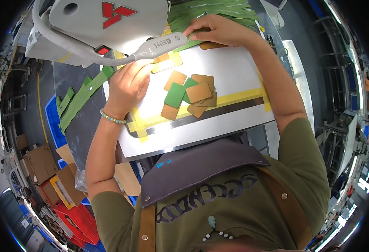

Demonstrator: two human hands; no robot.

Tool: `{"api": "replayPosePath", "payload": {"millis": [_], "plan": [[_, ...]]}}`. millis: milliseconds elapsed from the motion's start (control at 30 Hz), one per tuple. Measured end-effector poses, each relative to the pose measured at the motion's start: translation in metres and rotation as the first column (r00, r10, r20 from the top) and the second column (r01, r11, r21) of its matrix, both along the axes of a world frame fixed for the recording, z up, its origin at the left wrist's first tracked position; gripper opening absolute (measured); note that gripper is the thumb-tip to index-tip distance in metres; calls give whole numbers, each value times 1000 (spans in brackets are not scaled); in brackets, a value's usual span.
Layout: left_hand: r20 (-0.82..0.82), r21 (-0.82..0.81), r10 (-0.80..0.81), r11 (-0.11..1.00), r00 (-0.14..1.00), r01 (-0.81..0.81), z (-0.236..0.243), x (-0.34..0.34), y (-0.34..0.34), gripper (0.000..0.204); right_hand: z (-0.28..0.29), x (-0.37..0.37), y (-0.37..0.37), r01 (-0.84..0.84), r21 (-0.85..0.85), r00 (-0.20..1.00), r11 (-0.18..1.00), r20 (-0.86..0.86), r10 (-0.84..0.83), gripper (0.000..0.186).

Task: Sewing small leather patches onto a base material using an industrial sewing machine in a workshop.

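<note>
A grey sewing machine (96, 35) stands over the worktable, and its lamp (157, 47) crosses in front of the sewing area. My left hand (127, 86) is left of that area with its fingers bent together. Its fingertips are partly behind the lamp, near a tan piece (162, 58). Beyond the lamp's end, my right hand (220, 31) pinches a green strip (188, 45). A loose pile of tan rectangular patches (199, 92) and green patches (175, 95) lies between my forearms. The needle area is hidden by the lamp.
Many green strips (209, 14) lie at the far edge. More green zipper strips (85, 94) hang over the dark tabletop at left. Yellow tape (239, 96) borders the white work surface (235, 75). Cardboard boxes (41, 161) and a red crate (77, 222) stand at lower left.
</note>
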State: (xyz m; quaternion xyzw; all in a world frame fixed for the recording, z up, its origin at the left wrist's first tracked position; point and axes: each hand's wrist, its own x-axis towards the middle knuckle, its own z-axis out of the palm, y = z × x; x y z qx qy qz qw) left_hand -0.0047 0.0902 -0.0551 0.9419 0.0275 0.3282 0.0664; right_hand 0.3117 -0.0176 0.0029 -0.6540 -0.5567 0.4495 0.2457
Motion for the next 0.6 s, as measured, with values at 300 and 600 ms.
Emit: {"api": "replayPosePath", "payload": {"millis": [300, 600], "plan": [[100, -199, 51, 980, 994, -31, 47, 13, -33, 33, -17, -17, 1, -240, 318, 946, 917, 290, 146, 27], [205, -741, -92, 636, 975, 215, 89, 57, -69, 33, -24, -18, 5, -235, 338, 967, 911, 172, 185, 26]]}}
